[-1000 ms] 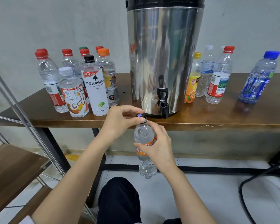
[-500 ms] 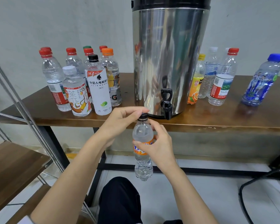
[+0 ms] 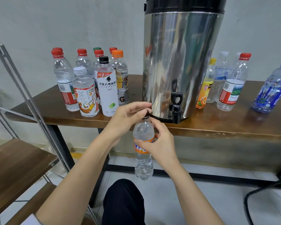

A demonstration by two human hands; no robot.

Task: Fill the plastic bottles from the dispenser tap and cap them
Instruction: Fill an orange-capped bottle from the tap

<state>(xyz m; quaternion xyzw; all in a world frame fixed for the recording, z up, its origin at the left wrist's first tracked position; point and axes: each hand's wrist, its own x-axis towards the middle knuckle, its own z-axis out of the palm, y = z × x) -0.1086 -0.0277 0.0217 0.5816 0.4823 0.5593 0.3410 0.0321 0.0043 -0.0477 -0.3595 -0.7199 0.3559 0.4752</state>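
While the right hand [image 3: 159,143] holds the orange-labelled bottle [image 3: 143,164] at its label band, grip curled round the body, the left hand [image 3: 128,116] has its grip clamped on the cap [image 3: 146,113], thumb and fingertips pinching it at the neck.

Position: bottle roughly upright, holding clear liquid, in free air in front of the tabletop [image 3: 234,122]. Neck level with the front edge; base over the tiled floor [image 3: 193,200], above a knee [image 3: 123,200] in dark cloth.

Clearances:
- Tap [image 3: 176,106] just right of the cap, apart from it. It overhangs the front edge.
- Left fingertips near the base rim of the dispenser [image 3: 182,62]; contact cannot be told.
- Left cluster of bottles [image 3: 91,82]: front row near the tabletop edge, white-labelled one just beside the left hand.
- Right cluster of bottles [image 3: 225,83] well apart from both hands.
- Rack [image 3: 15,168] with wooden shelves at far left, apart from the left forearm.
- Black crossbar [image 3: 209,174] passes behind the bottle's base.

Obscured:
- Cap mostly under the fingers; dark, whether fully seated cannot be told.
- Label print partly behind the right thumb.
- Dispenser top cut off by the frame.
- Rear bottles of the left cluster masked; count uncertain.
- Blue-capped bottle [image 3: 272,88] and a cable [image 3: 250,200] clipped at the right edge.
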